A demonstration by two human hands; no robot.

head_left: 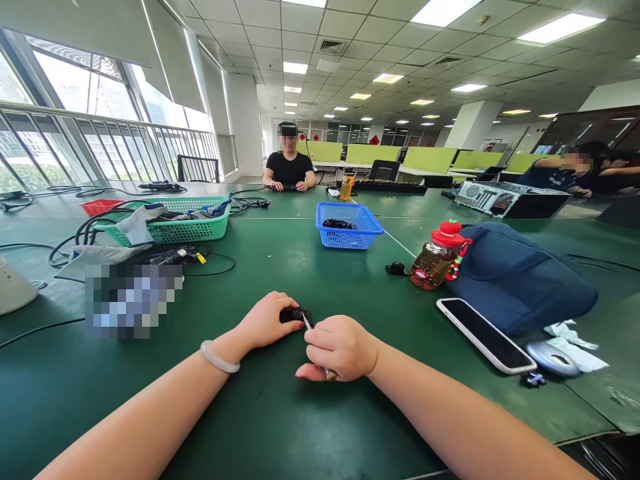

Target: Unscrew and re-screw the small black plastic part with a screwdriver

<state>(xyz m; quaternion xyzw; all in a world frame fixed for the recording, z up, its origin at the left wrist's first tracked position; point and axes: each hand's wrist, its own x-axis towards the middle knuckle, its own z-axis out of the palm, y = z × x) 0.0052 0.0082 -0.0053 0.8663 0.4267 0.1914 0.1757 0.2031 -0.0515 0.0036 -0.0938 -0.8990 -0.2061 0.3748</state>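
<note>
One small black part is resting at the near middle of the table, in front of you. Your left hand is holding it, fingers clamped on its side, and one pale bracelet is circling that wrist. Your right hand is gripping one slim tool, fingers wrapped around the handle, and its metal shaft is reaching the part.

Ahead of you, one blue basket is holding black pieces, too bunched to count. To your right, one more black piece is lying beside one red-lidded bottle; one dark blue bag and one white-edged phone are lying near them. To your left, two baskets are standing close together: one green basket, one red basket. Across the table, one person is sitting, two hands resting on it.
</note>
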